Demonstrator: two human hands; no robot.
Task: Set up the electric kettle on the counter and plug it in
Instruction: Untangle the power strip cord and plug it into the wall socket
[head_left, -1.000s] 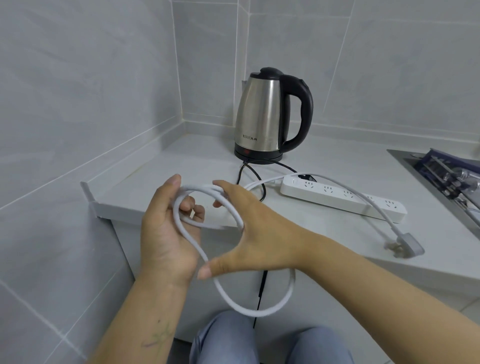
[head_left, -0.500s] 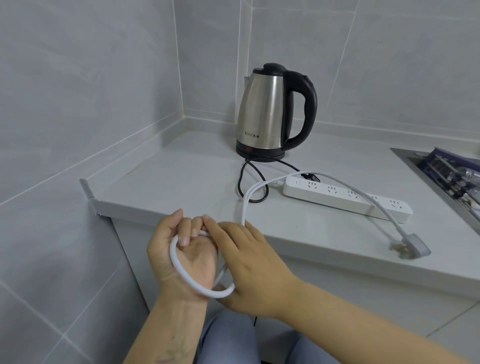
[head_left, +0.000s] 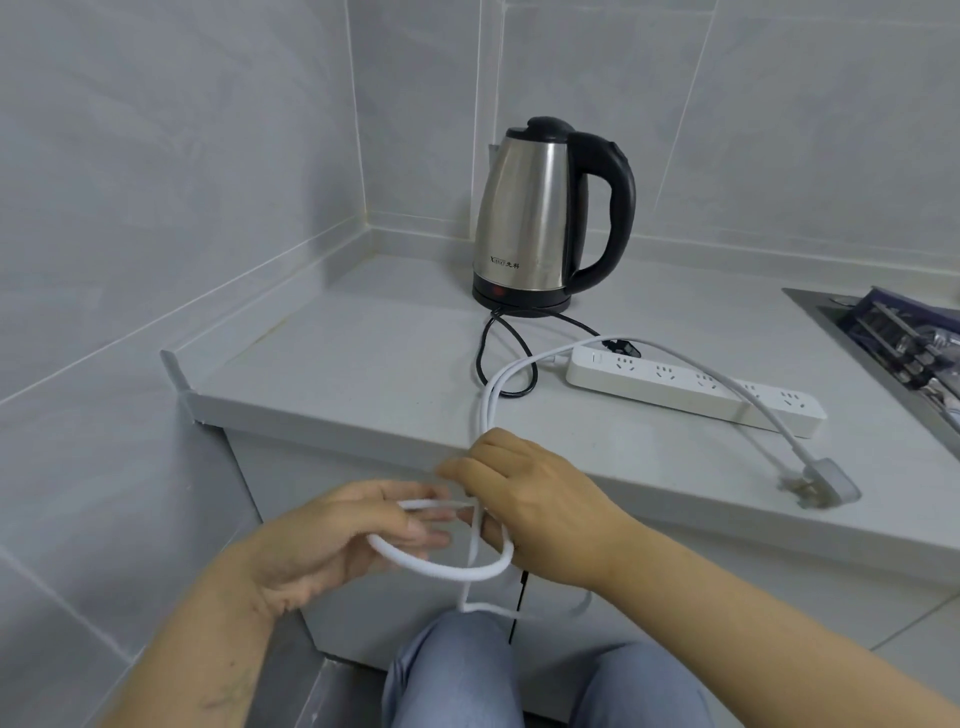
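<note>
Head view: left hand (head_left: 332, 540) palm-up below the counter edge, fingers (head_left: 421, 519) loosely curled with a loop of white cable (head_left: 441, 569) lying across them. Right hand (head_left: 524, 493) knuckles-up just beside it, fingers bent down around the same cable where it crosses itself; fingertips hidden under the hand. Motion blur on both sets of fingers.

Against half a second back: the hands sit a little apart now, where they were pressed together; the left palm has rolled upward and outward; the loop has swung from round the left hand to hang under both hands. A second slack loop shows lower, near the knees in blue trousers (head_left: 467, 675).

From the right hand the cable rises over the counter (head_left: 337, 364) edge to the white power strip (head_left: 691, 384), which lies flat; its grey-white plug (head_left: 826, 488) rests near the front edge, not plugged into anything. Kettle (head_left: 540, 213), steel with black handle, stands upright on its black base by the back corner, black cord (head_left: 485, 353) curling toward the strip's near end; whether that cord is seated in a socket, cannot tell.

Right edge: sunken steel recess (head_left: 831, 312) holding dark, indistinct items.
</note>
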